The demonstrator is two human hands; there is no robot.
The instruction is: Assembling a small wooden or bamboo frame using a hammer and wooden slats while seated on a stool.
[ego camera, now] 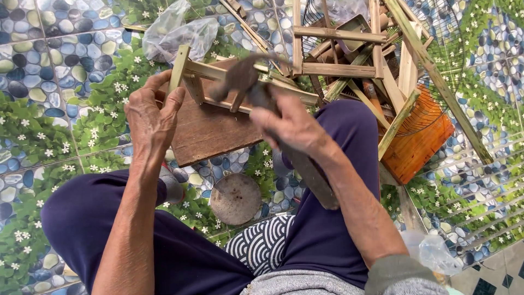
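Note:
My left hand [150, 112] grips the upright end of a small bamboo frame [218, 76] that rests on a brown wooden board [210, 131]. My right hand [292, 125] is closed around the handle of a heavy knife-like tool [305, 169]; its dark head [240, 76] is blurred over the frame's slats. The board lies on the floor between my knees, tilted toward my left leg. Part of the frame's right end is hidden behind my right hand.
A pile of bamboo sticks and frames [355, 54] sits in a wire cage over an orange wooden box [417, 145] at upper right. A clear plastic bag [177, 33] lies at top left, a round rusty disc [236, 199] on the patterned floor tiles.

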